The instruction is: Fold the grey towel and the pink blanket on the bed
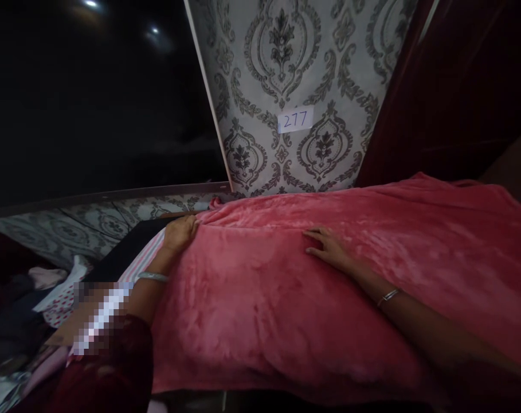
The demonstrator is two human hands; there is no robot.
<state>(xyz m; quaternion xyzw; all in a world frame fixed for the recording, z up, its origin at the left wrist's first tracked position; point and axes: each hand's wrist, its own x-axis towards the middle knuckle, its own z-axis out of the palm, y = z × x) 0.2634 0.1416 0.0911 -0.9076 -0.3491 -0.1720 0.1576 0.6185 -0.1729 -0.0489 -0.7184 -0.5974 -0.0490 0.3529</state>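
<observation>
At the far left, a heap of clothes (49,292) lies low in shadow, white and dotted pieces among darker ones; details there are too dim to tell. Above it a dark panel (92,97) fills the upper left, with two light spots reflected near its top.

Your left hand (179,234) rests on the left edge of the pink blanket (260,298), just where the blanket meets a striped sheet (146,255). The fingers curl over that edge, pressed together, gripping the plush fabric. A pale bangle (152,277) sits on the left wrist, and a dark red sleeve (114,367) covers the forearm lower down.

The blanket lies spread across the bed, from the left hand to the right border of the view, its near edge hanging toward you. Its surface shows soft creases and a plush sheen.

Behind it, patterned wallpaper (286,69) covers the wall, and a small white label (295,119) reading 277 is stuck on it, above the blanket's far edge.

Your right hand (329,248) lies palm down on the blanket near its middle, well apart from the left hand. Its fingers are stretched flat and slightly spread, pressing the fabric, holding nothing. A thin metal bangle (388,296) circles the right wrist, and the bare forearm runs to the lower right corner.

A dark red curtain (449,86) hangs at the upper right.
</observation>
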